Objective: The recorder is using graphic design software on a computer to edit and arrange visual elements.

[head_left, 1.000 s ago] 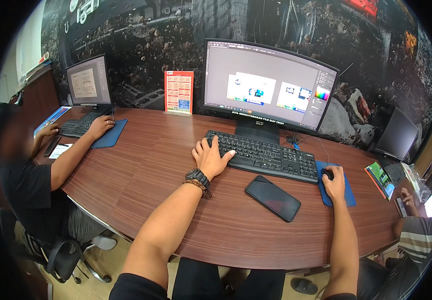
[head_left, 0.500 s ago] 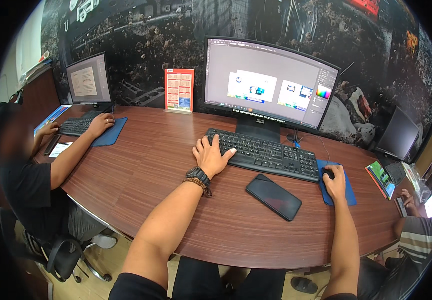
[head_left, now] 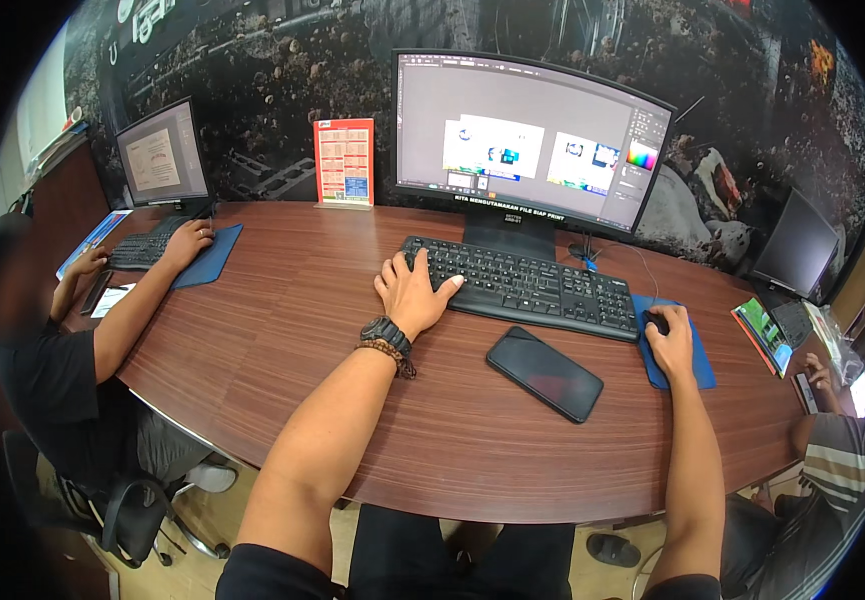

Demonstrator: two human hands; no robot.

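Observation:
My left hand [head_left: 414,297] rests on the left end of a black keyboard [head_left: 538,292], fingers spread over the keys and thumb along the front edge. A dark watch [head_left: 387,331] and a beaded bracelet circle that wrist. My right hand [head_left: 672,347] curls over a black computer mouse [head_left: 656,322] on a blue mouse pad [head_left: 705,372], hiding most of the mouse. Between my arms, a black smartphone [head_left: 546,373] lies flat, its screen dark. Behind the keyboard stands a wide curved monitor [head_left: 533,135] showing image-editing software with two colourful layouts.
At the left, a person [head_left: 48,370] in a black shirt works at another keyboard [head_left: 145,250] and monitor [head_left: 163,155]. A red-and-white card stand [head_left: 345,163] stands on the brown desk [head_left: 273,330]. Booklets [head_left: 763,335] and a dark monitor [head_left: 796,243] are at the right, near another person.
The view has tilted slightly, so the desk things sit higher in the picture. Small preview boxes have appeared along the monitor's lower edge. Both hands keep their places.

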